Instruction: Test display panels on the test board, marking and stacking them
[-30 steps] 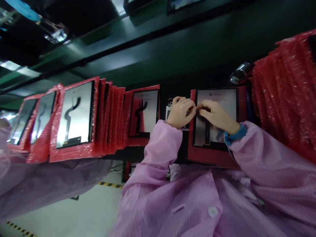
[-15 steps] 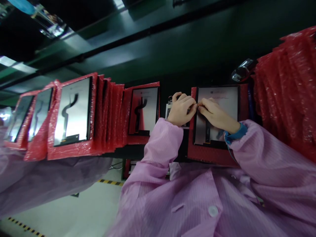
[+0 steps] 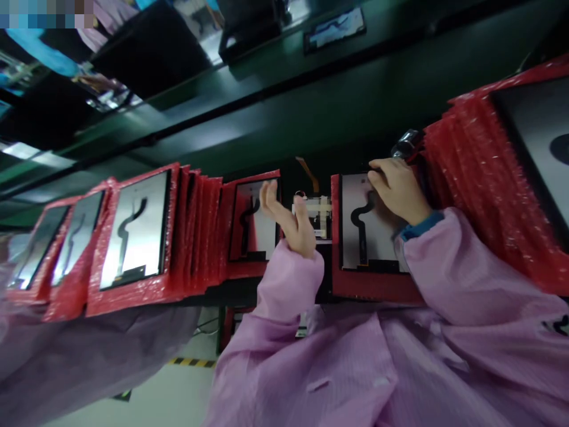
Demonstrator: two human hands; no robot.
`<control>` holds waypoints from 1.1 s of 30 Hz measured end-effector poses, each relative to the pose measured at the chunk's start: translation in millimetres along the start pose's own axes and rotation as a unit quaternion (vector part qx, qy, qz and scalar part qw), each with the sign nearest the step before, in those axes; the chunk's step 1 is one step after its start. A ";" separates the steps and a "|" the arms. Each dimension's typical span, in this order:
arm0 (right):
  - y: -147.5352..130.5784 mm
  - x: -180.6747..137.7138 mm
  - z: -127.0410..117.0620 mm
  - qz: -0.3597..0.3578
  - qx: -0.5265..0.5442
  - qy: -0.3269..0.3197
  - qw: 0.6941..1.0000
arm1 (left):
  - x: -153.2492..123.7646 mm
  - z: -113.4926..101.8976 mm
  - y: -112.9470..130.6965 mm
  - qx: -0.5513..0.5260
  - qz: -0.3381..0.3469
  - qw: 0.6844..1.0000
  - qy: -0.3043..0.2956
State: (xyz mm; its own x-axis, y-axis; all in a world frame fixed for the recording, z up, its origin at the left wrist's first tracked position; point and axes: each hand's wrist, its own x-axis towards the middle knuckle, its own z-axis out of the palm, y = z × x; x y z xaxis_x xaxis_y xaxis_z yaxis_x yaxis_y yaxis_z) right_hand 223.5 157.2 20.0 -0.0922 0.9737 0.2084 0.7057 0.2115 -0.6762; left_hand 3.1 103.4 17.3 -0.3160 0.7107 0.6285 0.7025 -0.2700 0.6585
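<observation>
Pink sleeves (image 3: 462,267) are reaching up from below the fingers. The left hand (image 3: 291,222) is hanging raised, fingers parting loosely, overlapping a second panel (image 3: 265,243) in view; contact, cannot tell. The right hand (image 3: 398,187) is curling its fingers at the upper part of a grey panel (image 3: 383,231); whether they are pinching anything, cannot tell. This panel is lying partly beneath them on a red sheet (image 3: 377,287), its black ribbon (image 3: 361,222) curving down, left of the fingertips. Between both hands, a taped board (image 3: 320,218) is lying. Right of the right fingers, red bubble sleeves (image 3: 482,172) are leaning stacked. Beyond the board, an amber strip (image 3: 308,173) is lying. Farthest, past all fingers, a flat device (image 3: 335,28) is resting.
</observation>
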 end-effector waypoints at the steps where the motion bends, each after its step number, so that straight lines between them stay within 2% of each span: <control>1: 4.5 2.8 -0.2 0.000 -0.062 0.009 0.998 | -15.7 -7.5 9.3 0.001 0.016 0.998 -0.056; 4: 12.6 9.3 3.2 0.018 -0.188 -0.025 0.982 | -74.5 -26.4 33.4 0.054 0.066 0.969 -0.231; 6: 13.6 13.0 6.8 0.028 -0.229 -0.036 0.972 | -110.6 -32.7 40.1 0.094 0.083 0.945 -0.302; 8: 12.7 16.6 8.9 0.035 -0.240 -0.033 0.970 | -133.8 -34.2 39.2 0.116 0.081 0.938 -0.317; 10: 10.8 19.6 8.0 0.041 -0.238 -0.026 0.970 | -142.7 -33.4 34.8 0.115 0.068 0.941 -0.312; 13: 5.8 20.4 0.7 0.034 -0.238 -0.013 0.971 | -140.3 -32.9 29.4 0.073 0.031 0.947 -0.312; 17: -9.4 13.6 -18.0 0.002 -0.223 0.038 0.974 | -132.4 -36.0 29.5 -0.025 -0.035 0.950 -0.308; 22: -32.8 -0.4 -47.8 -0.021 -0.154 0.119 0.981 | -118.4 -37.9 34.6 -0.106 -0.128 0.961 -0.220; 24: -37.9 -6.2 -57.2 -0.013 -0.140 0.140 0.980 | -111.2 -35.4 37.1 -0.176 -0.184 0.939 -0.229; 27: -39.8 -14.4 -65.1 -0.016 -0.126 0.178 0.976 | -103.9 -30.1 43.0 -0.297 -0.289 0.864 -0.285; 28: -39.5 -16.8 -66.0 -0.023 -0.117 0.186 0.975 | -102.6 -29.0 45.6 -0.308 -0.309 0.851 -0.291; 30: -38.2 -20.9 -65.6 -0.040 -0.089 0.192 0.976 | -100.4 -29.1 50.8 -0.294 -0.312 0.858 -0.282; 33: -35.4 -23.9 -60.0 -0.082 -0.046 0.200 0.975 | -90.5 -38.4 50.7 -0.263 -0.259 0.890 -0.267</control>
State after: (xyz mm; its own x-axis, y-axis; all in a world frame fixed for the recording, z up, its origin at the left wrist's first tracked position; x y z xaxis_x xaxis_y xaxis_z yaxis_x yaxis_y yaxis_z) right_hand 242.8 121.3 81.3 0.0586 0.8125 0.5800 0.7656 0.3363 -0.5484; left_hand 42.9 0.5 9.8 -0.0643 0.9979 -0.0099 0.1103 0.0170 0.9937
